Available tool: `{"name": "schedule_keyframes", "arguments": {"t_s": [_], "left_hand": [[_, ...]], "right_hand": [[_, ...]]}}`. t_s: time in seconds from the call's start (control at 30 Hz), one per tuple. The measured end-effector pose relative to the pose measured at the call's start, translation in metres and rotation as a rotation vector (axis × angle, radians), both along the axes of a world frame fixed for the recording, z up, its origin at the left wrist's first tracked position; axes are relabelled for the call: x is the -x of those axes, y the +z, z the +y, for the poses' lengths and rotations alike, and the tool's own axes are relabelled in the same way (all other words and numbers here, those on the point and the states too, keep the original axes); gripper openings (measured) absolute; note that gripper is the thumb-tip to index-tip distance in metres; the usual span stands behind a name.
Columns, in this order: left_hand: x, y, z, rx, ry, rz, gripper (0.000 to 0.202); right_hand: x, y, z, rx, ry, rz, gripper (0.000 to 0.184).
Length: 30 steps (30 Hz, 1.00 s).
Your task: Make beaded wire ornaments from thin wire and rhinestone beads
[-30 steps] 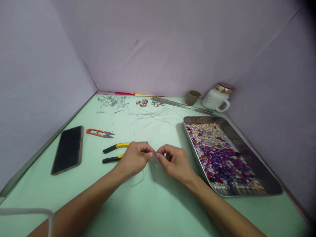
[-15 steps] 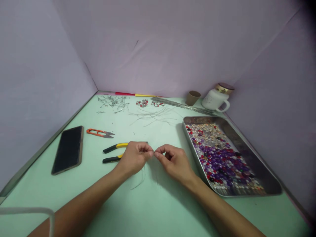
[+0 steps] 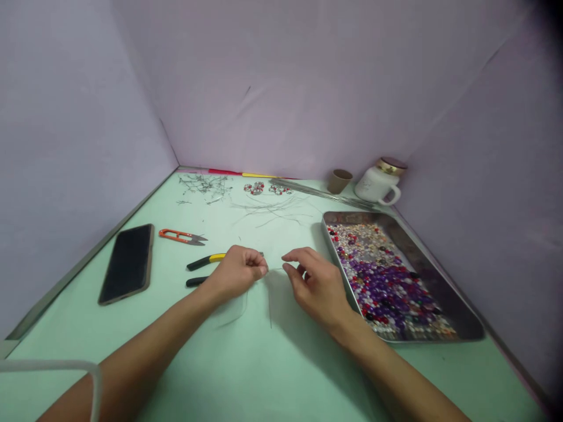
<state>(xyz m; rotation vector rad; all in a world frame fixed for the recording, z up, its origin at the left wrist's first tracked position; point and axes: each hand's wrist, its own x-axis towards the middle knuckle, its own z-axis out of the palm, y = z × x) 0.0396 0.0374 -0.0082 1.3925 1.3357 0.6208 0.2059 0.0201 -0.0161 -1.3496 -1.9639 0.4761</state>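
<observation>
My left hand (image 3: 241, 271) is closed in a pinch on a thin wire (image 3: 270, 308), near the middle of the table. One length of the wire hangs down below the fingertips and a short piece points toward the other hand. Just to the right, my right hand (image 3: 314, 280) has thumb and forefinger apart, with the wire's short end close to the fingertips. Pliers with black and yellow handles (image 3: 200, 263) lie partly hidden beneath my left hand and wrist. Left of them rest orange thread snips (image 3: 182, 237).
A metal tray (image 3: 472, 328) of mixed beads stands at right. Behind are a brown cup (image 3: 339, 181), a white lidded mug (image 3: 373, 184), a bundle of wires (image 3: 323, 193), loose wires (image 3: 272, 209), red-and-clear beaded pieces (image 3: 254, 188) and wire scraps (image 3: 204, 184). A phone (image 3: 127, 264) lies left.
My right hand has moved off to the right and its thumb and forefinger have parted. My left hand keeps its pinch, and the wire now shows between the hands.
</observation>
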Motion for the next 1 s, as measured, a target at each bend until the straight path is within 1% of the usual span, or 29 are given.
{"name": "schedule_keyframes", "arguments": {"t_s": [0.07, 0.13, 0.2, 0.27, 0.33, 0.4, 0.47, 0.5, 0.57, 0.63, 0.67, 0.73, 0.8, 0.83, 0.87, 0.93, 1.0], "left_hand": [[0.0, 0.002, 0.0, -0.023, 0.017, 0.009, 0.008], [-0.001, 0.005, -0.002, -0.032, 0.031, -0.004, 0.007], [-0.002, 0.008, -0.004, -0.035, 0.04, -0.024, 0.006], [-0.004, 0.009, -0.008, -0.037, 0.052, -0.038, 0.007], [-0.005, 0.008, -0.011, -0.041, 0.067, -0.046, 0.008], [-0.006, 0.006, -0.012, -0.039, 0.084, -0.055, 0.008], [-0.006, 0.003, -0.013, -0.03, 0.092, -0.058, 0.007], [-0.006, 0.002, -0.012, -0.023, 0.091, -0.058, 0.007], [-0.006, 0.0, -0.011, -0.006, 0.079, -0.054, 0.007], [-0.006, -0.003, -0.01, 0.016, 0.06, -0.045, 0.007], [-0.006, -0.005, -0.01, 0.033, 0.051, -0.044, 0.008], [-0.006, -0.011, -0.009, 0.09, 0.03, -0.055, 0.007], [-0.007, -0.016, -0.009, 0.139, 0.001, -0.07, 0.006], [-0.007, -0.018, -0.008, 0.154, -0.011, -0.072, 0.006], [-0.008, -0.019, -0.008, 0.163, -0.023, -0.066, 0.006], [-0.009, -0.018, -0.007, 0.175, -0.037, -0.043, 0.007], [-0.01, -0.016, -0.006, 0.197, -0.043, -0.011, 0.007]], "right_hand": [[0.002, 0.005, -0.005, 0.045, -0.021, 0.019, 0.014], [0.005, 0.008, -0.01, 0.198, 0.035, 0.002, 0.017], [0.009, 0.005, -0.015, 0.358, 0.117, 0.025, 0.019], [0.013, -0.002, -0.017, 0.444, 0.153, 0.101, 0.018], [0.016, -0.009, -0.016, 0.467, 0.148, 0.164, 0.018], [0.019, -0.015, -0.016, 0.465, 0.147, 0.18, 0.019], [0.021, -0.016, -0.016, 0.446, 0.152, 0.155, 0.019], [0.021, -0.014, -0.017, 0.434, 0.16, 0.124, 0.019], [0.017, -0.002, -0.018, 0.41, 0.199, 0.025, 0.019], [0.005, 0.018, -0.016, 0.38, 0.25, -0.087, 0.015], [-0.005, 0.028, -0.013, 0.369, 0.248, -0.115, 0.014], [-0.032, 0.048, -0.002, 0.321, 0.178, -0.111, 0.015], [-0.067, 0.059, 0.013, 0.265, 0.009, -0.137, 0.017], [-0.084, 0.061, 0.022, 0.239, -0.093, -0.169, 0.018], [-0.101, 0.059, 0.031, 0.245, -0.183, -0.227, 0.019], [-0.13, 0.048, 0.046, 0.289, -0.332, -0.345, 0.021], [-0.147, 0.033, 0.057, 0.341, -0.387, -0.445, 0.02]]}}
